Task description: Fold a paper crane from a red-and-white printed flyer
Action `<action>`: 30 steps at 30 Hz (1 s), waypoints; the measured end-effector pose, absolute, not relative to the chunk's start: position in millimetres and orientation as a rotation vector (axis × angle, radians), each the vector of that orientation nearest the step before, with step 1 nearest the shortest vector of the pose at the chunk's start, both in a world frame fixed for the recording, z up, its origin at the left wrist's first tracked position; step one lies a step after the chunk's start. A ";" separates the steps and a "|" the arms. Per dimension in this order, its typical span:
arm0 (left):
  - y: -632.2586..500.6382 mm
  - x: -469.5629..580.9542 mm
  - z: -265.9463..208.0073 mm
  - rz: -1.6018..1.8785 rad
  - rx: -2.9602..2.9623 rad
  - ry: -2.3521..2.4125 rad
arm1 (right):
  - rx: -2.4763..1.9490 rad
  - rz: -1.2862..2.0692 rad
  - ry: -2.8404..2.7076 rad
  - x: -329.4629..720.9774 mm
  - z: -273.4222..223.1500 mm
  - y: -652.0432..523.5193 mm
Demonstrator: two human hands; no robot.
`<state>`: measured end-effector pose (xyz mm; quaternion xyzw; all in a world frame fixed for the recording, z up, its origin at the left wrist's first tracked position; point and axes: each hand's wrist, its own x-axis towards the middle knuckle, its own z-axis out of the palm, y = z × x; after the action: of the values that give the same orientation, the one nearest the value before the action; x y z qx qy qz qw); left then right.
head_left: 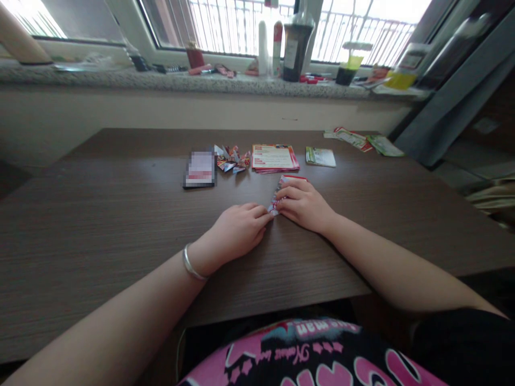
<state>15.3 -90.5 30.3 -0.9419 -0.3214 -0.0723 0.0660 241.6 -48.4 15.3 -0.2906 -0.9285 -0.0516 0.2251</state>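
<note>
A small folded paper (276,206) with a red edge and a colourful print lies on the brown table (120,225). My right hand (301,203) covers much of it, fingers curved over it and holding it against the tabletop. At the paper's near left corner, my left hand (243,228) pinches the tip between closed fingers; a silver bangle is on that wrist. The underside of the paper and both thumbs are mostly hidden. Just beyond sit a stack of printed sheets (276,157) and several folded paper pieces (232,160) in a loose cluster.
A dark-edged flat item with a blurred face (200,169) lies left of the cluster. A small stack of green-white cards (321,157) is to the right, with loose leaflets (354,139) farther back. Bottles and cups (296,48) line the granite windowsill (161,81).
</note>
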 end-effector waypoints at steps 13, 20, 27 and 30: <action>-91.9 15.2 32.7 -0.166 -2.818 -0.987 | -0.770 -0.224 -2.779 240.7 20.5 -59.8; -89.8 13.1 30.9 -0.136 -2.814 -0.930 | -0.836 -0.268 -2.804 236.3 24.6 -63.9; -90.6 14.7 33.8 -0.069 -2.826 -0.973 | -0.935 -0.312 -2.808 240.0 29.6 -61.8; -90.4 14.9 34.9 -0.063 -2.831 -0.987 | -1.041 -0.306 -2.822 247.7 33.9 -59.7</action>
<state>14.9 -90.4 34.9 -0.9416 -0.3283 -0.0208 0.0715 247.7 -59.7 33.9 -0.3437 -0.9318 -0.1011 0.0590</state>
